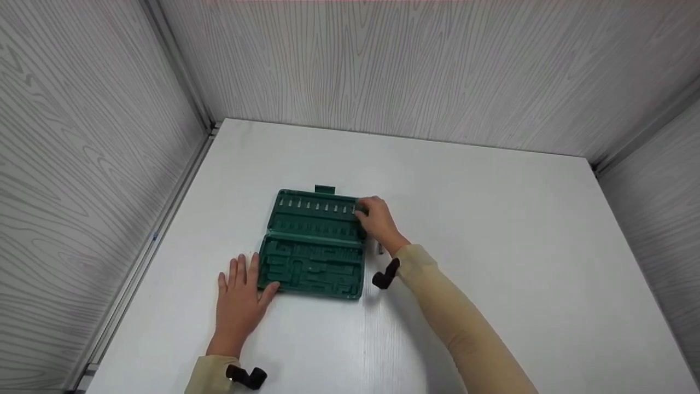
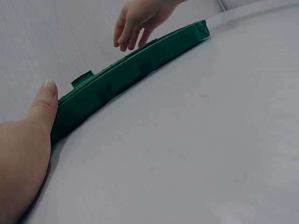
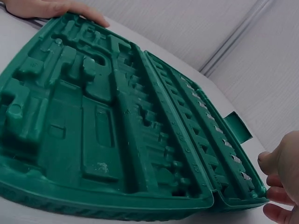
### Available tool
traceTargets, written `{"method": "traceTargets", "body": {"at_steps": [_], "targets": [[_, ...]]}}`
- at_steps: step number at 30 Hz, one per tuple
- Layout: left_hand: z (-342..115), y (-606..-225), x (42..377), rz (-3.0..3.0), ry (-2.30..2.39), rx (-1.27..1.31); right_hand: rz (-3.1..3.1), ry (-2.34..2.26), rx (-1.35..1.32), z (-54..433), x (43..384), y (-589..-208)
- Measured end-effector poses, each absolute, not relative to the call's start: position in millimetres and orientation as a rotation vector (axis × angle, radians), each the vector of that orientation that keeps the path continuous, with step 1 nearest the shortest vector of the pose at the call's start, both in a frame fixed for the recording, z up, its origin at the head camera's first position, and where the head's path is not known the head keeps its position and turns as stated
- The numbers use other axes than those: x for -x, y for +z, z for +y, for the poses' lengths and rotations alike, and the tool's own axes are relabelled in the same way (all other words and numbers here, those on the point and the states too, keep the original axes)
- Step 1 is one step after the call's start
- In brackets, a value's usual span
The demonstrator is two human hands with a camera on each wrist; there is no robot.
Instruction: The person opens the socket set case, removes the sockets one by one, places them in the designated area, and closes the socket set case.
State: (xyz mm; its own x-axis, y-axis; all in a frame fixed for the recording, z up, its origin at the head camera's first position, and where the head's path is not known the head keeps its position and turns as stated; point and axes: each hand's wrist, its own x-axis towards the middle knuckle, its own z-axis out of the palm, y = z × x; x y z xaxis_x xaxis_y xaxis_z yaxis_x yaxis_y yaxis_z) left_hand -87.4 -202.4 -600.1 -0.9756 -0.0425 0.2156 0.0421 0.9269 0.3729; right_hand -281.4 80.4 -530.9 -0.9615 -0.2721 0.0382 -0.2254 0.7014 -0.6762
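An open green plastic tool case (image 1: 311, 268) lies on the white table, with moulded recesses in its near half. Silver bits (image 1: 317, 206) stand in a row in its far half, also seen as small bits (image 3: 226, 143) in the right wrist view. My left hand (image 1: 238, 306) rests on the table at the case's left side, its thumb on the near edge. At the far right corner my right hand (image 1: 379, 221) is just over the case by the end of the row. Its fingers are loosely bent, with nothing visible between them (image 2: 142, 23).
A small silver piece (image 1: 380, 249) lies on the table right of the case, beside the right wrist. The case's latch flap (image 1: 325, 189) sticks out at the back. Grey wood-grain panels (image 1: 383, 71) stand around the table.
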Motion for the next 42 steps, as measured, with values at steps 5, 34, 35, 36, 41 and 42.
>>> {"method": "traceTargets", "body": {"at_steps": [5, 34, 35, 36, 41, 42], "targets": [[-202.9, -600.3, 84.9, -2.870, -0.564, -0.013, 2.846, -1.004, 0.391, 71.6, 287.3, -536.6], [-199.3, -599.7, 83.5, -2.862, -0.552, 0.015, 2.871, -0.832, 0.269, 63.7, 293.2, -542.3], [-198.9, -600.1, 83.1, -2.863, -0.554, 0.012, 2.863, -0.867, 0.262, 64.7, 292.9, -542.8], [-198.8, -600.7, 82.9, -2.864, -0.553, 0.009, 2.856, -0.901, 0.259, 65.6, 292.5, -543.1], [-198.8, -601.0, 82.2, -2.863, -0.549, 0.003, 2.836, -1.070, 0.255, 70.9, 290.3, -545.5], [-199.1, -601.0, 82.4, -2.861, -0.550, 0.006, 2.836, -1.089, 0.258, 71.9, 289.8, -545.5]]}}
